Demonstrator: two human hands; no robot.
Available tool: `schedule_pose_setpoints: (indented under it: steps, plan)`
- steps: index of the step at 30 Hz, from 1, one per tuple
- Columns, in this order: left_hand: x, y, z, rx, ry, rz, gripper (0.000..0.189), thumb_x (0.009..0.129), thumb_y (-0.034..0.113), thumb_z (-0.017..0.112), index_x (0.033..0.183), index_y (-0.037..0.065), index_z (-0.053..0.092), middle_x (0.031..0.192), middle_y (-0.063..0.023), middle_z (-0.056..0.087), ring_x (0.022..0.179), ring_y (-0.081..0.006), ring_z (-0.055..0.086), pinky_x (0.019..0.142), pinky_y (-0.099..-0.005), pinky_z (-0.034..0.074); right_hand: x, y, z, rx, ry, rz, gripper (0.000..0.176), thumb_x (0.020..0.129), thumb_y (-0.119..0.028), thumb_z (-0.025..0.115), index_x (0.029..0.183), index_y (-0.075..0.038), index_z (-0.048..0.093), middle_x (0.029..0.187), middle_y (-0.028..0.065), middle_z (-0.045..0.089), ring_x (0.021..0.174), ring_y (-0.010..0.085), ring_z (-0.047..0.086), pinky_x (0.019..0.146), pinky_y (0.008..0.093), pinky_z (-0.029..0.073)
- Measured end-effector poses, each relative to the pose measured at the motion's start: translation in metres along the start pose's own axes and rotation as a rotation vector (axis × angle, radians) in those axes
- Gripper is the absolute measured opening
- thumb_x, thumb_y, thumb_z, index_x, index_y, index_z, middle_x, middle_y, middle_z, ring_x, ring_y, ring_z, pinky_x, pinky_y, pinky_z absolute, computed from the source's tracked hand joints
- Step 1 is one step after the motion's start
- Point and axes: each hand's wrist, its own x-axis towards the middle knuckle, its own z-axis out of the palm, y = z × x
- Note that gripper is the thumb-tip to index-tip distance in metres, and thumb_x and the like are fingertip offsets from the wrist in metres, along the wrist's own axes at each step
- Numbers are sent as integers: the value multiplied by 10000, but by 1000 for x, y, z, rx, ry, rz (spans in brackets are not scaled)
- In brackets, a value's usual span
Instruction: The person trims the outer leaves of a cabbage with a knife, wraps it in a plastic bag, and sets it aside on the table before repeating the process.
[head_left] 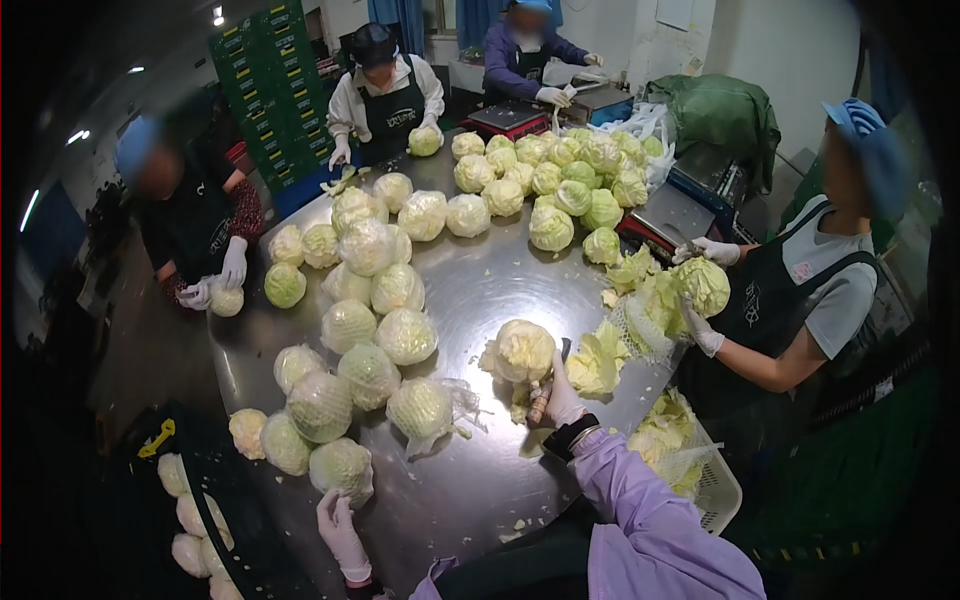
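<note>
My left hand (342,538), white-gloved, is at the near edge of the steel table (470,510). Its loosely bent fingers reach the underside of a net-wrapped cabbage (341,470) without gripping it. In my gloved right hand (562,398) is a brownish wrapped handle (538,402), with a dark piece above the fingers; a blade cannot be made out. Just beyond lies an unwrapped pale cabbage (524,350). Another wrapped cabbage (420,410), with loose plastic at its side, sits between my hands.
Many cabbages (575,195) cover the far side. Loose leaves (598,358) lie right, above a white basket (722,490) of leaves. Co-workers stand left (195,220), far left (390,110), far centre (530,60) and right (800,290). A crate (205,500) of cabbages is lower left.
</note>
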Motion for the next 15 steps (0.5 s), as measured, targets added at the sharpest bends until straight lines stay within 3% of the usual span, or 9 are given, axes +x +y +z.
schedule_pose_setpoints:
  steps: [2, 4, 6, 8, 10, 15]
  plan:
    - [6, -10, -6, 119, 108, 165, 389, 889, 87, 616, 1239, -29, 494, 1247, -124, 510, 1116, -209, 526, 905, -316, 449, 12, -10, -6, 43, -20, -13, 517, 841, -589, 593, 1016, -105, 548, 790, 69, 604, 500, 132, 481, 456, 276, 454]
    - [16, -14, -9, 274, 179, 257, 452, 862, 73, 640, 1269, -30, 472, 1292, -141, 474, 1170, -243, 488, 965, -345, 411, 29, -9, -9, -17, 116, -247, 504, 865, -524, 602, 1092, -81, 522, 902, 87, 623, 511, 133, 484, 453, 287, 448]
    - [21, -27, -19, 505, 303, 305, 616, 802, 75, 699, 1336, -32, 412, 1351, -191, 430, 1273, -325, 396, 1086, -405, 297, 16, -7, -19, -536, 35, -254, 572, 869, -371, 656, 1303, -54, 463, 1083, 110, 624, 774, 149, 601, 641, 308, 516]
    - [30, -37, -22, 576, 329, 353, 717, 787, 133, 733, 1373, -34, 355, 1395, -208, 378, 1307, -330, 353, 1097, -406, 282, 21, 17, -34, -1415, -21, -651, 589, 808, -287, 691, 1304, -50, 481, 1226, 178, 558, 986, 247, 614, 796, 357, 509]
    - [38, -36, -19, 519, 322, 264, 777, 778, 216, 763, 1384, -30, 344, 1402, -213, 373, 1315, -333, 349, 1096, -404, 283, -24, 20, -11, -1871, -135, -651, 518, 768, -208, 700, 1247, -87, 545, 1283, 163, 533, 1058, 336, 581, 894, 400, 479]
    - [57, -38, -12, 376, 82, 41, 871, 744, 280, 792, 1404, -27, 315, 1392, -230, 390, 1287, -344, 397, 1070, -399, 327, -50, 25, -85, -1863, -5, -743, 426, 734, -127, 706, 1151, -105, 621, 1264, 148, 559, 1046, 344, 582, 893, 399, 479]
